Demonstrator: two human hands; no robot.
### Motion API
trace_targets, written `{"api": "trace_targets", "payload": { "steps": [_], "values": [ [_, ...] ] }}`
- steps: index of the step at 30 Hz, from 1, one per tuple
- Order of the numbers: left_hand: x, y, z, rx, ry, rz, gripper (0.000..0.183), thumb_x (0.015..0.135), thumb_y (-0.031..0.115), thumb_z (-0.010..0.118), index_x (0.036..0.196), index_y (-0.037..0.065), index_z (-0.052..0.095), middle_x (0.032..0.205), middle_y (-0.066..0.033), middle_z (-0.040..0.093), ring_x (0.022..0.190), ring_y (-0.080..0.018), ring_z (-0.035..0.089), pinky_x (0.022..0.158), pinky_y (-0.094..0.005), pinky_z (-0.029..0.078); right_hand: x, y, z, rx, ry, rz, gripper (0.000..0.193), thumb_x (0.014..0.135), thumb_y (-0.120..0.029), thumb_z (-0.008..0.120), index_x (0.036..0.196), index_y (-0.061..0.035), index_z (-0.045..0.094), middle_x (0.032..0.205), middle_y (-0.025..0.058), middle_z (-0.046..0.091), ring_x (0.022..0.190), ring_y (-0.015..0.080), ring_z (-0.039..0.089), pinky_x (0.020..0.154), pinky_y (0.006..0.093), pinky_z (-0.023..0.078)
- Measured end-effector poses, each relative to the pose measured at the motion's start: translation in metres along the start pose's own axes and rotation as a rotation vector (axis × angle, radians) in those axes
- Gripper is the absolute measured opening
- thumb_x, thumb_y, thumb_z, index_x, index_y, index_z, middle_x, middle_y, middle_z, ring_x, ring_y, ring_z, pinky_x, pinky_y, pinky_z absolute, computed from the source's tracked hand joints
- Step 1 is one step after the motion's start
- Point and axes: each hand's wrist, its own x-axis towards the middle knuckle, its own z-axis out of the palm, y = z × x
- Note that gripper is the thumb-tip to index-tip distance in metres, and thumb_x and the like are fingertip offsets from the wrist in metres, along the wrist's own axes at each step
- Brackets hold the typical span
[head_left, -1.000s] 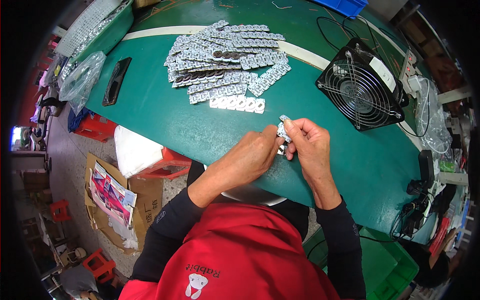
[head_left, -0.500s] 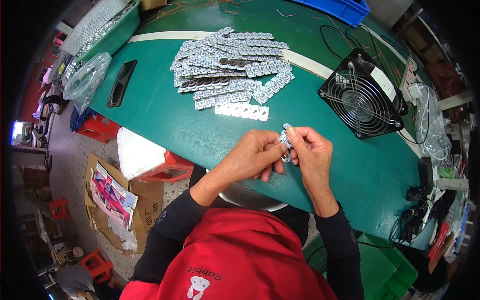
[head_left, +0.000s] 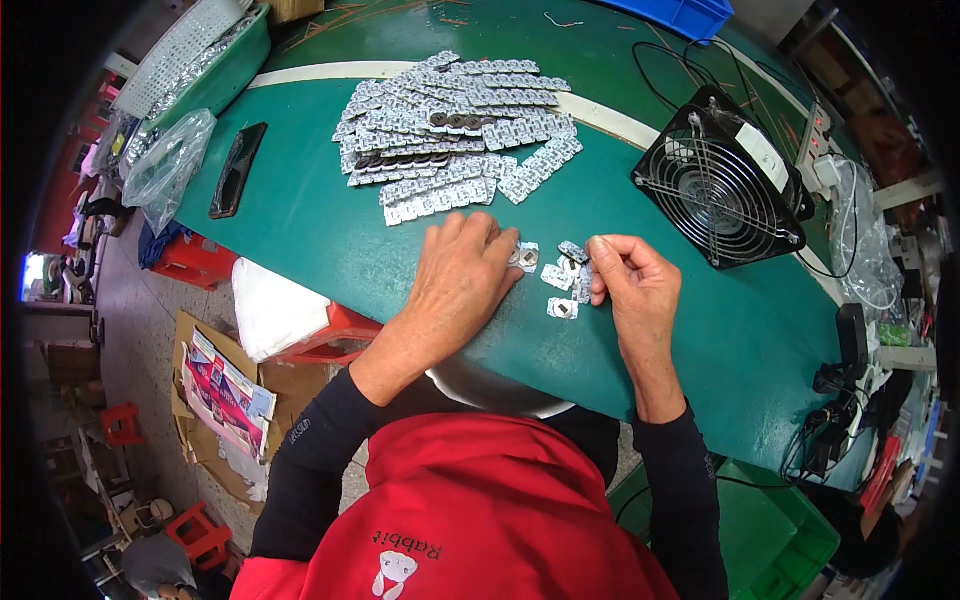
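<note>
Five or so small silver blister pieces (head_left: 560, 285) lie loose on the green table (head_left: 330, 230), between the two hands, near its front edge at 6 o'clock. Left hand (head_left: 455, 285) lies flat, palm down, fingers together, fingertips touching the piece at 9 o'clock of the cluster. Right hand (head_left: 630, 285) is curled, fingertips pinched at the cluster's 3 o'clock side; whether it grips a piece, cannot tell. One heap of blister strips (head_left: 455, 125), too many to count, sits at 12 o'clock, just beyond the left fingers. One black fan (head_left: 720, 185) stands at 2 o'clock, near the right hand. One dark flat case (head_left: 238, 170) lies at 10 o'clock, well apart. Bare table opens left of the left hand. One green tray (head_left: 215, 75) at 11 o'clock holds silver sheets. One clear bag (head_left: 165, 165) hangs over the table's left edge.
</note>
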Motion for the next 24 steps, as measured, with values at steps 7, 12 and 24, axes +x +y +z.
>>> {"api": "trace_targets", "payload": {
  "steps": [7, 12, 24],
  "values": [
    [-0.003, -0.001, 0.0, -0.065, -0.007, 0.068, 0.018, 0.079, 0.008, 0.058, 0.096, 0.004, 0.054, 0.088, -0.0106, 0.052, 0.077, -0.0297, 0.053, 0.064, -0.0387, 0.043, -0.004, -0.001, 0.002, 0.037, -0.102, -0.04, 0.012, 0.081, -0.008, 0.064, 0.087, 0.0027, 0.063, 0.07, 0.0025, 0.06, 0.056, 0.0046, 0.053, 0.048, 0.0167, 0.043],
    [-0.005, 0.006, 0.016, -0.191, 0.128, 0.01, 0.018, 0.081, 0.008, 0.053, 0.097, 0.003, 0.048, 0.083, -0.0137, 0.052, 0.062, -0.0337, 0.056, 0.051, -0.0411, 0.046, -0.008, -0.001, 0.013, 0.049, -0.162, 0.05, 0.013, 0.081, -0.009, 0.064, 0.087, 0.0028, 0.063, 0.073, 0.004, 0.061, 0.06, 0.0062, 0.056, 0.051, 0.0176, 0.044],
    [0.014, -0.002, 0.034, -0.245, 0.35, -0.189, 0.01, 0.085, 0.012, 0.054, 0.09, 0.004, 0.053, 0.071, -0.0169, 0.06, 0.063, -0.0345, 0.059, 0.055, -0.0414, 0.046, -0.057, -0.027, 0.02, -0.51, -0.703, -0.556, 0.006, 0.073, -0.007, 0.065, 0.078, -0.005, 0.062, 0.089, 0.007, 0.061, 0.08, 0.0153, 0.058, 0.07, 0.0281, 0.047]
  ]
}}
